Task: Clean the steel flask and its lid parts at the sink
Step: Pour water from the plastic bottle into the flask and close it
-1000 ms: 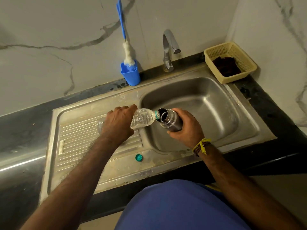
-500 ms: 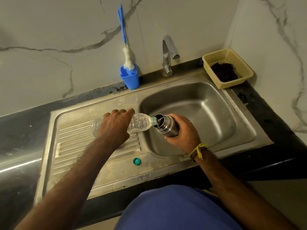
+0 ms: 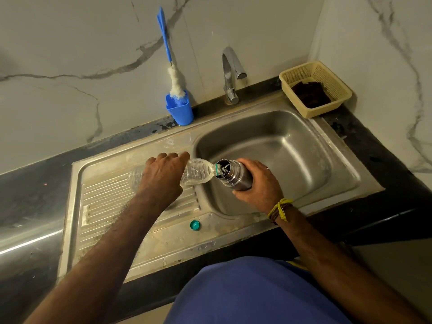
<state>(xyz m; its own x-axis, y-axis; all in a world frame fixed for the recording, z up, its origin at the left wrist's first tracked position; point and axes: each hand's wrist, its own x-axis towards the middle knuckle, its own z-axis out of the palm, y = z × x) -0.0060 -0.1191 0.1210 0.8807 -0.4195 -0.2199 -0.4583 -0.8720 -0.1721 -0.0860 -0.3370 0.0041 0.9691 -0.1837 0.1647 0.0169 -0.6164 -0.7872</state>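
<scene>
Over the ribbed drainboard on the left, the left hand (image 3: pixel 161 176) has its fingers curled round a clear plastic bottle (image 3: pixel 196 171), tipped so its neck meets the mouth of the steel flask (image 3: pixel 236 175). That flask hangs over the near-left corner of the sink (image 3: pixel 292 146), tilted toward the bottle, with the right hand (image 3: pixel 259 183) clamped round its lower body. I judge the flask stiff and fairly light but gaining weight as water goes in, and its smooth wet wall likely slippery, so a full wrap low on the body seems the sound hold. The thin bottle probably buckles if squeezed. A green cap (image 3: pixel 194 225) lies on the sink's front ledge near both arms. Behind stand a blue cup (image 3: pixel 180 111) with a bottle brush (image 3: pixel 175 84), the tap (image 3: pixel 230 73), and a yellow basket (image 3: pixel 336 99) on the bench at far right; none blocks the pour.
</scene>
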